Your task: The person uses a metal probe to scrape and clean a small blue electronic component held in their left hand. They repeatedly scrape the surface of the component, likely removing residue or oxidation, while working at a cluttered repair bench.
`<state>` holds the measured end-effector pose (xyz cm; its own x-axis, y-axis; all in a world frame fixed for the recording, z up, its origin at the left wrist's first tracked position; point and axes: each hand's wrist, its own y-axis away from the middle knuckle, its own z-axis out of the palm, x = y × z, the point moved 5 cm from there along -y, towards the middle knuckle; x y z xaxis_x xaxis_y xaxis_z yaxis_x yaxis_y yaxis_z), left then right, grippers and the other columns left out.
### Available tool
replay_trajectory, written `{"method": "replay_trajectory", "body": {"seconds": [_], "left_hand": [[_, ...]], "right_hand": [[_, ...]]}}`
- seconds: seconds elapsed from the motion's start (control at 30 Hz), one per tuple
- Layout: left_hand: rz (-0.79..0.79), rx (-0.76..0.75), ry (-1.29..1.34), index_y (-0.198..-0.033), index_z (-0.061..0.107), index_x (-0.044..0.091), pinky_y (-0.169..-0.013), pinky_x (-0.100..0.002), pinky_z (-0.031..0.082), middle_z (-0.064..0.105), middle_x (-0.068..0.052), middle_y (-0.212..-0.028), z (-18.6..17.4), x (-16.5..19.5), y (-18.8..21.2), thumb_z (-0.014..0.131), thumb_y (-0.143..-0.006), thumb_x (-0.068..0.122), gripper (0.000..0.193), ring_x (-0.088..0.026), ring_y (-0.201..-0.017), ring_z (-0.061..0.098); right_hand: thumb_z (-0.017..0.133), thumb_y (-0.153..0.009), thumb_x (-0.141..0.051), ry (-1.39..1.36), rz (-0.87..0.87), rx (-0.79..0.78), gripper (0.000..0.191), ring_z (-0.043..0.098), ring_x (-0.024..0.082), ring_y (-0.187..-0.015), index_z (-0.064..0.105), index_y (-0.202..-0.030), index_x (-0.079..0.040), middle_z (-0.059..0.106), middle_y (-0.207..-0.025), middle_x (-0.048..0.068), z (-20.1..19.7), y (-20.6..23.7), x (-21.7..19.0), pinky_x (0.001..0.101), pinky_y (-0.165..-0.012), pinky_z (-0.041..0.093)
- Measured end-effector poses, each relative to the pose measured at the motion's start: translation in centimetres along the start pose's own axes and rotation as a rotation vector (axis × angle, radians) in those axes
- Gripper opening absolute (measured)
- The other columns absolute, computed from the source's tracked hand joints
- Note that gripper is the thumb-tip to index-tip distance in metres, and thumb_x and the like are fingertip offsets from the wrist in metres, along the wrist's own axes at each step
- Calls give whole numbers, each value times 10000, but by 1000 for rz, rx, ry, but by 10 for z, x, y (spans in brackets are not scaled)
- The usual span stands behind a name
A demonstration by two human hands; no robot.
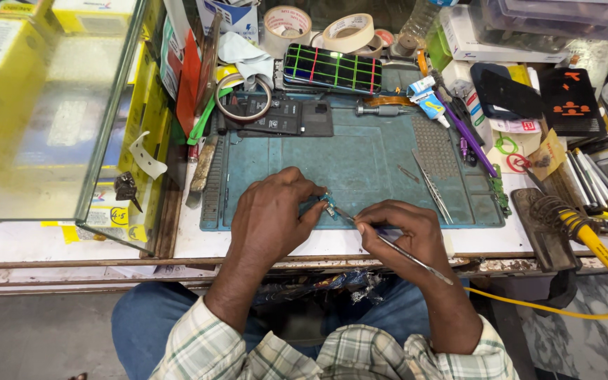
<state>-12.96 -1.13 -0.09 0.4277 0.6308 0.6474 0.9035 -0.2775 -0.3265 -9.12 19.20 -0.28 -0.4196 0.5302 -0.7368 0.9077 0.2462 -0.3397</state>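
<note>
- Two hands work over a teal mat (360, 169) on a crowded white bench (36, 243), with a glass case (58, 105) at the left.
- Tape rolls (318, 32), a phone (332, 69) with a green grid on its screen, a glue tube (429, 100) and spare tweezers (431, 184) lie along the mat's far and right sides; a yellow-corded soldering iron (578, 229) rests at the right.
- Left hand (272, 214): fingertips pinched on a small circuit board (328, 205) at the mat's near edge.
- Right hand (402, 236): fingers closed on a thin metal tool (395, 250), its tip touching the board.
</note>
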Motion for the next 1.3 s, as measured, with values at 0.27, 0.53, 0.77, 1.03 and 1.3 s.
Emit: {"method": "replay_trajectory", "body": {"seconds": [0.27,0.53,0.77,1.03,1.3], "left_hand": [[17,5,-12,-980,814,125,-764,-425,526,689,-42,-849,0,0,0,796,-824,236,192,-247,-808,700],[12,1,-31,-980,813,129,-771,-421,526,686,-35,-844,2,0,0,797,-826,241,191,-241,-805,698],[5,-1,-22,-982,814,128,-753,-420,525,683,-38,-845,1,1,0,797,-825,240,193,-246,-789,693],[14,9,-20,-979,813,127,-766,-424,520,687,-44,-852,0,2,0,799,-822,239,194,-254,-805,691],[38,21,-17,-985,810,118,-787,-429,518,684,-48,-862,0,2,1,789,-832,237,195,-264,-849,689]], "right_hand": [[779,-849,-51,22,-23,-1,107,779,187,-852,770,-935,11,791,-926,121,0,-2,-2,305,-757,608],[777,-851,-53,19,-16,-1,88,778,181,-849,771,-920,2,793,-927,117,0,-2,-1,298,-751,605],[775,-856,-57,-36,21,-21,103,770,178,-849,780,-935,9,793,-934,121,-1,-2,2,305,-737,606],[773,-854,-45,-39,-25,-15,92,774,178,-870,767,-923,15,793,-938,120,-2,-4,0,306,-782,610],[776,-842,-34,-32,17,-14,89,772,175,-853,775,-920,8,795,-928,117,-3,-4,0,303,-757,605]]}}
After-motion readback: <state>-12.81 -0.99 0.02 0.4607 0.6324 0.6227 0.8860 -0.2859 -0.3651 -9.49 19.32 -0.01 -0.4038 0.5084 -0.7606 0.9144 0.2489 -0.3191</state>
